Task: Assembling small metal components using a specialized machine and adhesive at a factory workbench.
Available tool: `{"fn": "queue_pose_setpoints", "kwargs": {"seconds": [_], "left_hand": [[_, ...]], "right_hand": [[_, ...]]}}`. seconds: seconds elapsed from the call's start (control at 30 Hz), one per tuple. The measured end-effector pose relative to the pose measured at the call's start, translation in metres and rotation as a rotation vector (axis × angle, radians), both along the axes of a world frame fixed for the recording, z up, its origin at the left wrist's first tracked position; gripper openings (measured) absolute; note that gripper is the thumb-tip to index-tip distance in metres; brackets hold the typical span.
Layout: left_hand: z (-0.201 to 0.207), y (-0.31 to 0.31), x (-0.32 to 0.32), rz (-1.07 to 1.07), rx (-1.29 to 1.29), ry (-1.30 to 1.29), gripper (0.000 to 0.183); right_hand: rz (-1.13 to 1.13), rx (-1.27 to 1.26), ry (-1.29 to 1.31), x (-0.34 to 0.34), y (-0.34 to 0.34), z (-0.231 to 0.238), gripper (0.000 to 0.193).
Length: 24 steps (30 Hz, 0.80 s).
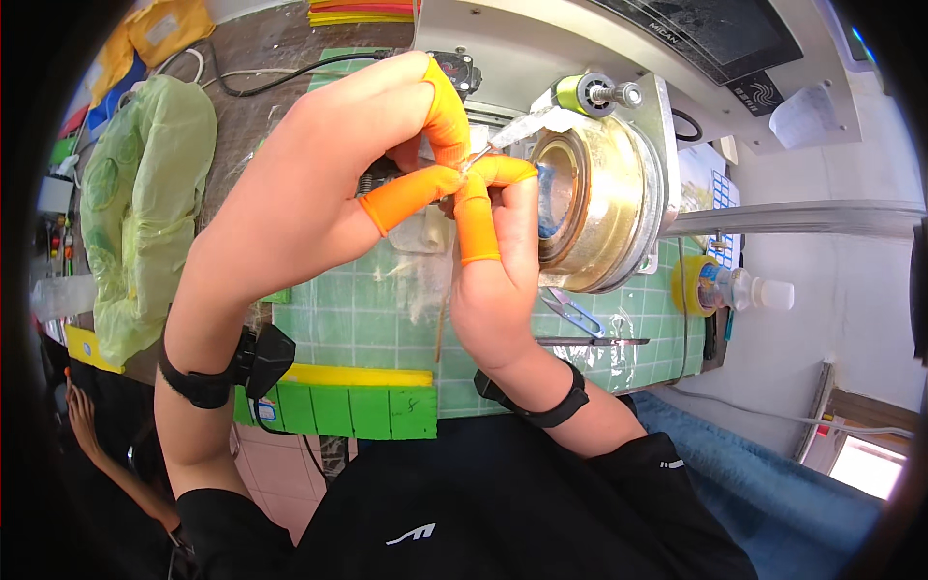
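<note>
My left hand (333, 159), with orange finger cots on thumb and forefinger, comes in from the left and pinches a small, thin, shiny piece (474, 157). From below, my right hand (495, 280), also in orange cots, has its thumb and forefinger closed at the same spot, fingertips meeting the left ones. What the piece is stays too small and covered to name. Just right of the fingers is a wide amber roll (614, 208), which looks like clear tape, mounted on a machine (541, 39). Above it sits a yellow-green roller (580, 95) with a whitish strip beneath.
Under my hands lies a green gridded mat (358, 319); blue-handled snips (577, 314) rest on it. A green strip (338, 411) runs along the front edge. A pale green bag-like cover (145, 213) stands left, a yellow tape roll (688, 285) right. Another person's hand (82, 416) shows lower left.
</note>
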<state>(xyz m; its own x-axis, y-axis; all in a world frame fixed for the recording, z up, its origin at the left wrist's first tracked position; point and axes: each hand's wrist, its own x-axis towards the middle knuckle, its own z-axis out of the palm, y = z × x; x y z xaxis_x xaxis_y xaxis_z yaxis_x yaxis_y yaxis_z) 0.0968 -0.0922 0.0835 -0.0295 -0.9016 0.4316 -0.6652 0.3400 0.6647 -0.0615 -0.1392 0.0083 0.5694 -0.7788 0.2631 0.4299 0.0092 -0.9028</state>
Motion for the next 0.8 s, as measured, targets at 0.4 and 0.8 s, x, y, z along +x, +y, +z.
{"fn": "queue_pose_setpoints", "kwargs": {"seconds": [0.4,0.8], "left_hand": [[-0.012,0.040,-0.038,0.106,-0.087,-0.123,0.019],[-0.026,0.012,-0.021,-0.061,-0.201,0.118,0.015]], "right_hand": [[0.145,0.269,0.080,-0.041,0.032,0.016,0.008],[0.766,0.545,0.193,-0.086,0.010,0.035,0.032]]}}
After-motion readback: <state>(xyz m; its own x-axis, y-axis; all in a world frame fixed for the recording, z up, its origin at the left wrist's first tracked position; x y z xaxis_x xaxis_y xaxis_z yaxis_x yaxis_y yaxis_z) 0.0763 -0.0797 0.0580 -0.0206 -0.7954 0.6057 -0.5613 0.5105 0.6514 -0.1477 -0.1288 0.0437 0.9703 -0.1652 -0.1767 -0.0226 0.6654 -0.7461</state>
